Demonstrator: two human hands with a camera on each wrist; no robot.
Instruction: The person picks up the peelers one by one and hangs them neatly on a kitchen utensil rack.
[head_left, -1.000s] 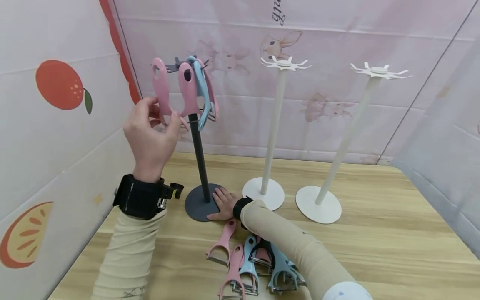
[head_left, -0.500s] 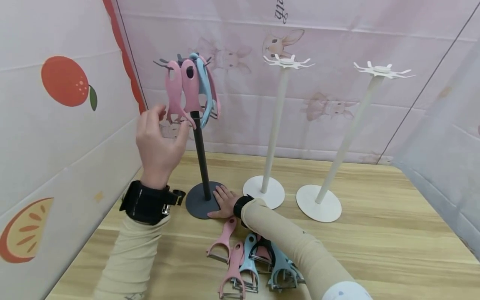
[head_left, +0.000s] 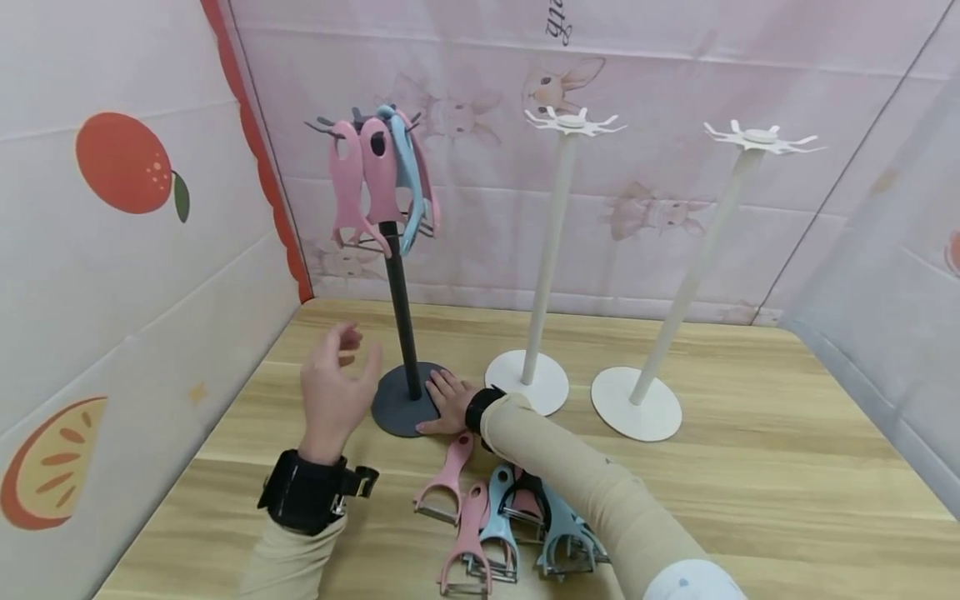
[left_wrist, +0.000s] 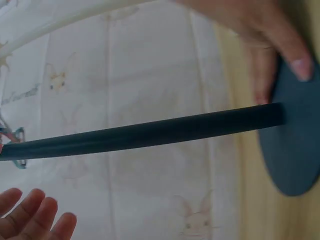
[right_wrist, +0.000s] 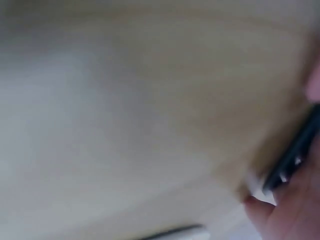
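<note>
My left hand (head_left: 339,396) hovers over the table left of the dark stand (head_left: 402,317), its fingers loosely bent with nothing in them. The left wrist view shows its fingertips (left_wrist: 37,215) apart from the stand's pole (left_wrist: 150,132). My right hand (head_left: 450,402) rests with fingers spread on the stand's round base (head_left: 395,408). From the stand's top hooks hang a pink peeler (head_left: 347,179), a second pink peeler (head_left: 381,183), a blue peeler (head_left: 409,179) and another pink one, partly hidden behind. The right wrist view is blurred, with the right hand (right_wrist: 297,212) against the dark base edge.
Two white stands (head_left: 545,275) (head_left: 686,283) with bare hooks stand to the right. Several pink and blue peelers (head_left: 470,529) lie heaped at the front, partly under the right forearm. Printed cloth walls (head_left: 480,208) close off the back and sides of the wooden table (head_left: 772,467).
My left hand has let go of the leftmost pink peeler, which now hangs closer to its neighbour, and has dropped down towards the table. The right hand has stayed on the base.
</note>
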